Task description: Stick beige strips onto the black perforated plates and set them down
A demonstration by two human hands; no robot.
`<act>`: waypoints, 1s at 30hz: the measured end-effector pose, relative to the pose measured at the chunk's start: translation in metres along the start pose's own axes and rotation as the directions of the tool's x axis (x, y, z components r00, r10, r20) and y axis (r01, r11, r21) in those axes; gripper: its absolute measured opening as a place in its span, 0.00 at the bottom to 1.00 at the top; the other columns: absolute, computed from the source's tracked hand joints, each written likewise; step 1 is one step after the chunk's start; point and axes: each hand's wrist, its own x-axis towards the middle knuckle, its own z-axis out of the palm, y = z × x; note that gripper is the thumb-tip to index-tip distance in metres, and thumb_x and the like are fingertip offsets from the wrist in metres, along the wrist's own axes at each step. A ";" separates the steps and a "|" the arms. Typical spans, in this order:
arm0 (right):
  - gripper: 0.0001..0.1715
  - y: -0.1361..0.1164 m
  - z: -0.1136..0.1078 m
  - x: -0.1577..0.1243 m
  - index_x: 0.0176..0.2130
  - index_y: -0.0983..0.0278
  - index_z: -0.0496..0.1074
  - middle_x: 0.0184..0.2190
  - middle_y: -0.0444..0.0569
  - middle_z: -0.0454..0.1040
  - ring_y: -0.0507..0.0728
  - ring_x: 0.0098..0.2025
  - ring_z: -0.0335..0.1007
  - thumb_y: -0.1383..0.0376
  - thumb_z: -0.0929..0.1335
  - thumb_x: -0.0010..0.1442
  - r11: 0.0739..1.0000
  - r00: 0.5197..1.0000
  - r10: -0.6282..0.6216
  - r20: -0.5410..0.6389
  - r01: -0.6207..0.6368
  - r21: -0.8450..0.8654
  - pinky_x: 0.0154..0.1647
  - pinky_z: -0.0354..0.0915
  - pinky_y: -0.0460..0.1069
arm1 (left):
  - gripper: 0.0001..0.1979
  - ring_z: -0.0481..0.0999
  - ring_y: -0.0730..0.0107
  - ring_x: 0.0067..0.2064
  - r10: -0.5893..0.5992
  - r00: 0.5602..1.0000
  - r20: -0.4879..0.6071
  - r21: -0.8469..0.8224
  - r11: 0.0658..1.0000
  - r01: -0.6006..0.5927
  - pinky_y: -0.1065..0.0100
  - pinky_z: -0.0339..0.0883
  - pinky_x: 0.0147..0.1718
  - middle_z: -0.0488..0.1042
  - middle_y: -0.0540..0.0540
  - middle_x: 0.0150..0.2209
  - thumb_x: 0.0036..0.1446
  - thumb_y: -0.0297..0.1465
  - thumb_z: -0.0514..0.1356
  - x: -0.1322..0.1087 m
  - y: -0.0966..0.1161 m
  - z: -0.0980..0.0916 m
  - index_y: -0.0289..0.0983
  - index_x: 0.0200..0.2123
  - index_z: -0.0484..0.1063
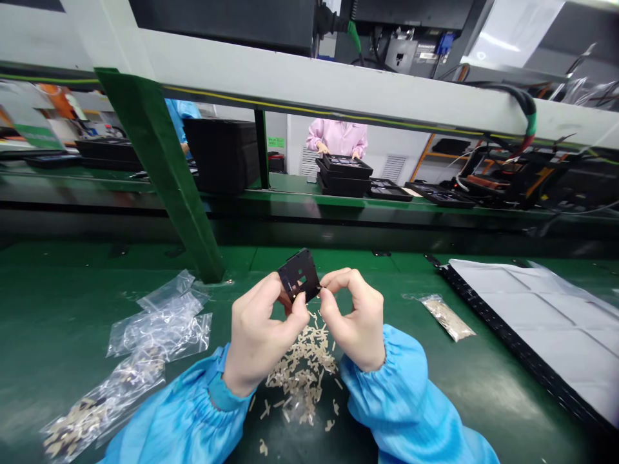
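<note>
My left hand (268, 328) grips a thin black plate (296, 274) with square cutouts by its lower left side, thumb in front and fingers behind. The plate is held tilted above the table. My right hand (355, 316) is closed in a pinch at the plate's lower right corner. Something tiny and dark shows at those fingertips, too small to name. Beneath both hands lies a loose pile of small beige pieces (307, 354), partly hidden by my hands, with several strays around it.
Clear plastic bags (159, 328), some with small pieces inside, lie at left. At right are a small bag of beige pieces (447, 316) and a black tray (507, 341) with whitish sheeting. A green post (162, 174) rises ahead. Beyond the shelf, a person in pink (337, 136) handles stacked black trays (343, 177).
</note>
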 end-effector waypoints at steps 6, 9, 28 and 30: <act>0.07 -0.003 -0.005 0.004 0.26 0.62 0.62 0.26 0.44 0.69 0.52 0.30 0.66 0.72 0.63 0.53 0.999 0.996 0.019 0.090 -0.022 0.035 0.32 0.63 0.48 | 0.02 0.68 0.76 0.23 0.027 1.000 -0.001 0.041 0.999 -0.027 0.73 0.62 0.22 0.69 0.52 0.22 0.51 0.26 0.56 0.002 0.000 -0.003 0.35 0.26 0.67; 0.06 -0.004 -0.007 0.005 0.27 0.62 0.63 0.27 0.45 0.69 0.53 0.30 0.66 0.72 0.63 0.54 0.998 0.991 0.010 0.134 -0.020 0.068 0.33 0.63 0.48 | 0.03 0.67 0.76 0.23 0.051 0.999 -0.007 0.061 0.997 -0.051 0.73 0.61 0.22 0.68 0.52 0.22 0.51 0.25 0.56 0.003 0.000 -0.005 0.35 0.25 0.67; 0.06 0.006 -0.010 0.011 0.26 0.64 0.64 0.26 0.43 0.66 0.50 0.29 0.63 0.68 0.66 0.55 0.772 0.890 0.247 0.384 -0.421 0.477 0.32 0.60 0.46 | 0.05 0.67 0.76 0.24 0.106 0.993 0.050 0.041 0.993 -0.108 0.72 0.60 0.23 0.70 0.50 0.24 0.52 0.24 0.55 0.008 0.004 -0.012 0.35 0.26 0.69; 0.06 0.007 -0.010 0.010 0.26 0.64 0.65 0.25 0.43 0.66 0.50 0.28 0.62 0.68 0.66 0.55 0.752 0.883 0.256 0.393 -0.438 0.493 0.31 0.60 0.46 | 0.05 0.67 0.75 0.25 0.095 0.994 0.057 0.028 0.995 -0.096 0.72 0.61 0.23 0.70 0.50 0.25 0.52 0.24 0.55 0.008 0.004 -0.012 0.35 0.26 0.69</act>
